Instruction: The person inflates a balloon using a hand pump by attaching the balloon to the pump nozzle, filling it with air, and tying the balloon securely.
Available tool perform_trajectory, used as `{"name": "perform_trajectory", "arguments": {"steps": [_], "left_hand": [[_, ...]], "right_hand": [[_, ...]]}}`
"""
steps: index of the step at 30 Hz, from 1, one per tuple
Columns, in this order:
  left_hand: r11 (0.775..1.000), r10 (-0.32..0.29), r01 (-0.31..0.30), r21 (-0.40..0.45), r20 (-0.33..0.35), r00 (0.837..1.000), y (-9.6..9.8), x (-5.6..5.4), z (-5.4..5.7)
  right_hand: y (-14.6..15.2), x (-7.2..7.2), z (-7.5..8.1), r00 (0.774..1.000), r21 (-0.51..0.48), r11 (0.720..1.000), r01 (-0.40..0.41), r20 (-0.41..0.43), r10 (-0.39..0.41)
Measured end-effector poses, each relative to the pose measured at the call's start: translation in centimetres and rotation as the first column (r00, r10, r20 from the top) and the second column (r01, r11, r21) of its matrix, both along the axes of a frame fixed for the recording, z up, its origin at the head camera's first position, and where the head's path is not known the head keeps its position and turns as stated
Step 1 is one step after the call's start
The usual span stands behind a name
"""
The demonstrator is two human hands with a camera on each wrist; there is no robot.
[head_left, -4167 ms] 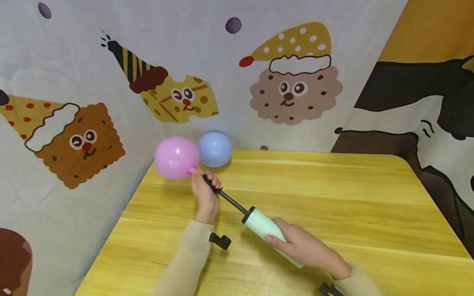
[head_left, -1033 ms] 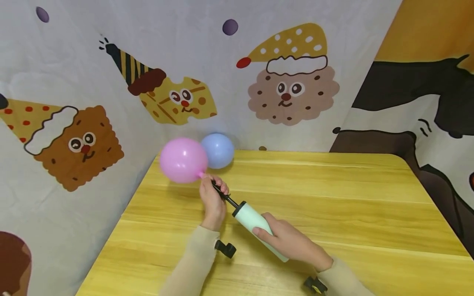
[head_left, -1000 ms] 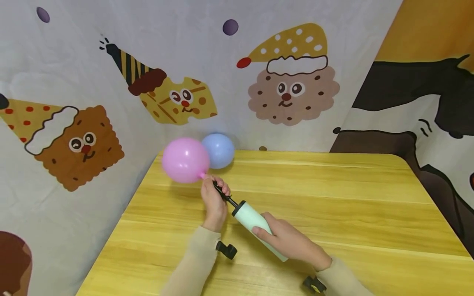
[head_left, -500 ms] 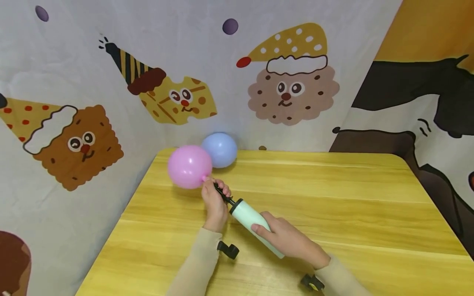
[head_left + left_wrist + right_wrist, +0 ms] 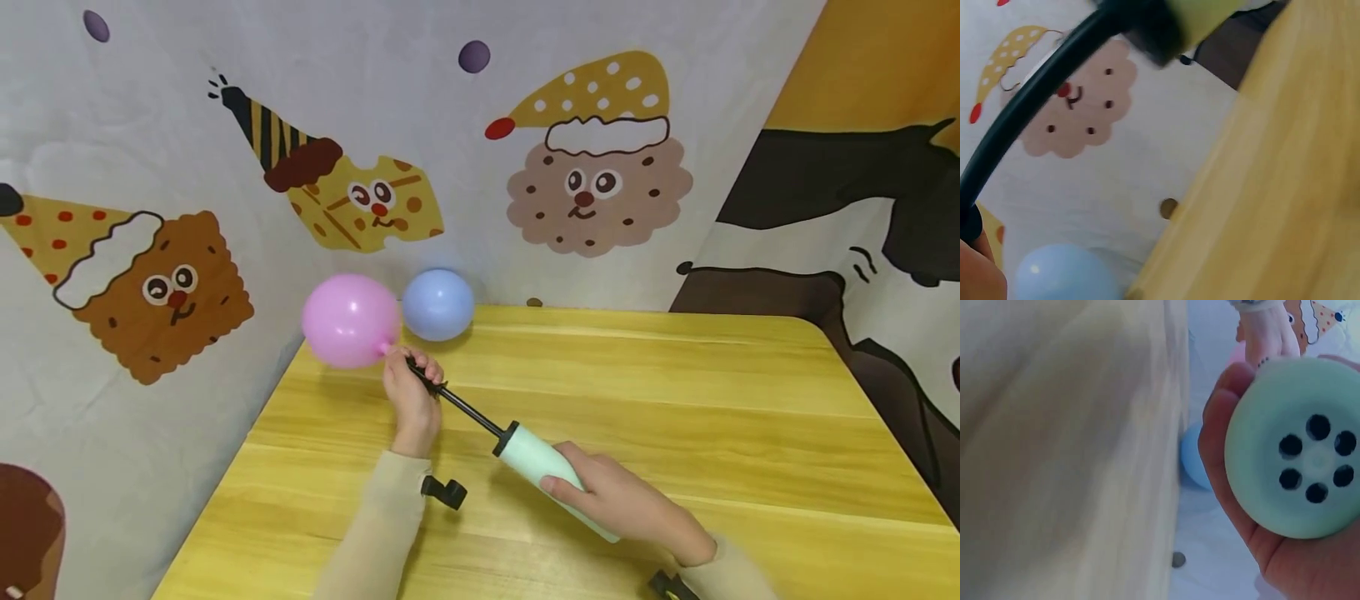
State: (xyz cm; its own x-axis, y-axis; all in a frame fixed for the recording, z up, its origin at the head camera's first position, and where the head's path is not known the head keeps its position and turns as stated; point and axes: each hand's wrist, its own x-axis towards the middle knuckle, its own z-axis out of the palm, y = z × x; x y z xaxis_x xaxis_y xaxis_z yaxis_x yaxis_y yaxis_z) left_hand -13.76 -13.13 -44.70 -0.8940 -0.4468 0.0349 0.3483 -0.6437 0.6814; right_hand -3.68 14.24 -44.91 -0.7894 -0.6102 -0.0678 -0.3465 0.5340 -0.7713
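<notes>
My left hand (image 5: pixel 414 400) grips the black handle end of a balloon pump (image 5: pixel 536 458), its thumb at the neck of an inflated pink balloon (image 5: pixel 351 321). Round the pump's mint-green barrel, my right hand (image 5: pixel 626 500) is wrapped. A long stretch of black rod (image 5: pixel 471 410) shows between the two hands. The left wrist view has this rod (image 5: pixel 1035 94) close up, with only a bit of the hand at the edge. In the right wrist view the barrel's round end (image 5: pixel 1316 459) faces the camera, showing several holes. Most left-hand fingers are hidden behind the handle.
A blue balloon (image 5: pixel 438 305) rests at the table's back edge against the wall, right of the pink one. The wooden table (image 5: pixel 675 400) meets a cloth backdrop (image 5: pixel 472 167) printed with cartoon snacks. Black camera mounts (image 5: pixel 444 492) sit on both wrists.
Half a second ago the rod was mostly inside the barrel; now it is drawn out. The left hand and pink balloon moved left, the right hand right. The pink balloon looks slightly larger.
</notes>
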Motion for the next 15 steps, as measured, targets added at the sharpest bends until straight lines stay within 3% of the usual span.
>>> {"name": "perform_trajectory", "arguments": {"steps": [8,15], "left_hand": [[0.997,-0.064,0.067,-0.046,0.066,0.996,3.2,1.3,-2.0],[0.991,-0.106,0.114,-0.076,0.108,0.988,4.5,1.9,-2.8]], "right_hand": [[-3.0,-0.6,-1.0,0.998,0.027,0.998,0.057,-0.026,-0.057],[-3.9,-1.9,-1.3,0.998,0.011,0.998,0.057,-0.034,-0.056]]}}
